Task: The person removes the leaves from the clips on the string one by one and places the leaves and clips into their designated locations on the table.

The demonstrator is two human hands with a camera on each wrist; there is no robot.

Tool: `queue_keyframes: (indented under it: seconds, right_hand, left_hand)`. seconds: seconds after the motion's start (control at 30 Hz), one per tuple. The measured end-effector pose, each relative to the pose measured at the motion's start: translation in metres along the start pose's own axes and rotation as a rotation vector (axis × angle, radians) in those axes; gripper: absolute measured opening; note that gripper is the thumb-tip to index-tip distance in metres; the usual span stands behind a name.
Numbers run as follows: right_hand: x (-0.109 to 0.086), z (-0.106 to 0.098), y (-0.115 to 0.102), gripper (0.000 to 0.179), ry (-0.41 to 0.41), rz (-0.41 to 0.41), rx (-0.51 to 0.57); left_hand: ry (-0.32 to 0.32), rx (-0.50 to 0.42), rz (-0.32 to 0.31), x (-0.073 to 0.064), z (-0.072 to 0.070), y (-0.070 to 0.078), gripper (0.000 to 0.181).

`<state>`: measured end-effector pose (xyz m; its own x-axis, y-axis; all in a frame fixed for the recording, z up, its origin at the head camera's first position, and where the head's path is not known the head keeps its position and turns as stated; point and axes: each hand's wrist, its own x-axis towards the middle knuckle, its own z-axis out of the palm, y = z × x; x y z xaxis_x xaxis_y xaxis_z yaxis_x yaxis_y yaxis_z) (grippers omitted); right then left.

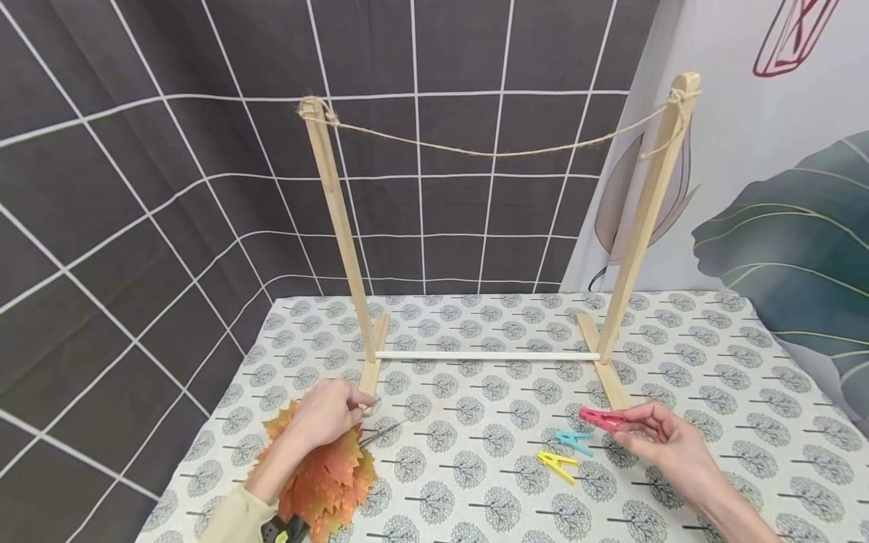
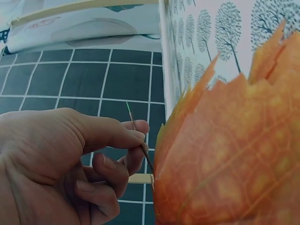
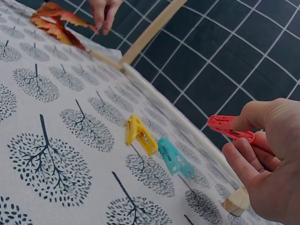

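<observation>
My left hand (image 1: 327, 415) pinches the thin stem (image 2: 146, 154) of an orange maple leaf (image 2: 225, 150) between thumb and forefinger. In the head view, orange leaves (image 1: 326, 483) overlap under that hand at the table's left, with dark stems pointing right. On the other side, my right hand (image 1: 668, 449) holds a red clothespin (image 1: 597, 418) by one end between thumb and fingers, its other end pointing left. Close to it on the cloth lie a teal clothespin (image 1: 573, 440) and a yellow clothespin (image 1: 557, 465), the yellow one nearer to me.
A wooden frame (image 1: 348, 249) stands toward the back, its two posts on flat feet joined by a white rod (image 1: 485, 355). Twine (image 1: 495, 154) sags between the post tops. The tablecloth (image 1: 468, 498) carries a tree print, and a dark grid curtain (image 1: 455, 211) hangs behind.
</observation>
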<state>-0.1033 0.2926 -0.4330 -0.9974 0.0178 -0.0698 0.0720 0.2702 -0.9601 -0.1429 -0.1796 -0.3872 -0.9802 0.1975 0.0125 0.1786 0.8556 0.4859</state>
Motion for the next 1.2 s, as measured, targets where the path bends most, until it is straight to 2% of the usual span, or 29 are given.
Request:
queue_keyframes:
  seconds: [0.1,0.23,0.4,0.57,0.77,1.0,1.2]
  right_hand:
    - [0.000,0.001,0.004,0.035,0.010,-0.007,0.002]
    - [0.000,0.003,0.009,0.036,0.007,-0.012,0.002]
    - [0.000,0.004,0.014,0.035,0.004,-0.008,0.010]
    - [0.000,0.005,0.017,0.035,0.015,-0.020,0.031]
    - [0.000,0.007,0.020,0.035,0.034,0.016,0.038]
    - [0.000,0.009,0.024,0.038,0.069,0.006,0.006]
    - [0.000,0.011,0.028,0.037,0.097,0.006,0.024]
  left_hand:
    - [-0.017,-0.013,0.001,-0.001,0.002,-0.001,0.027]
    - [-0.023,-0.007,0.049,-0.003,0.006,-0.004,0.029]
    - [0.037,0.040,0.135,-0.005,0.012,-0.009,0.031]
    - [0.076,0.053,0.159,-0.006,0.018,-0.013,0.032]
    - [0.094,0.067,0.210,-0.008,0.025,-0.017,0.033]
    - [0.066,0.009,0.200,-0.009,0.032,-0.021,0.034]
    - [0.052,-0.027,0.188,-0.010,0.038,-0.024,0.035]
